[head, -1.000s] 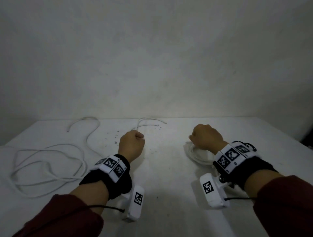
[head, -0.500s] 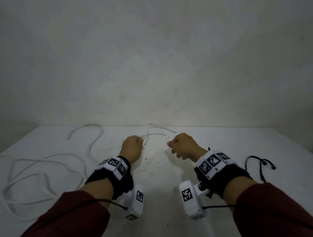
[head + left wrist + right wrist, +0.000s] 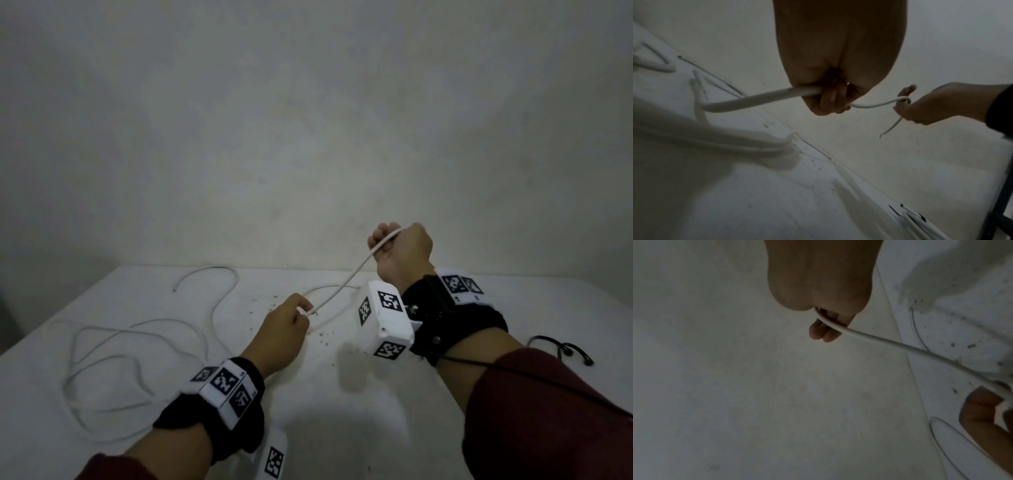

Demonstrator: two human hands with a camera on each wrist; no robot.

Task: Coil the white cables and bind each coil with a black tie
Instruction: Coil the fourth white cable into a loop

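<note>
White cable (image 3: pixel 346 281) stretched taut between both hands, above the counter (image 3: pixel 342 394). Head view: left hand (image 3: pixel 281 337) low at centre, grip pinching the cable; right hand (image 3: pixel 400 253) raised higher and farther right, grip curled round the cable's other part. Rest of the cable lies in loose loops on the counter's left side (image 3: pixel 137 363). Black tie (image 3: pixel 561 349) lies on the counter at right, near the right forearm. Left wrist view: left fingers (image 3: pixel 830 99) closed round the cable; past the right hand (image 3: pixel 937 104) a short free end hangs down. Right wrist view: cable (image 3: pixel 879 339) runs from the curled right fingers (image 3: pixel 822 334) down to the left hand (image 3: pixel 982 415).
</note>
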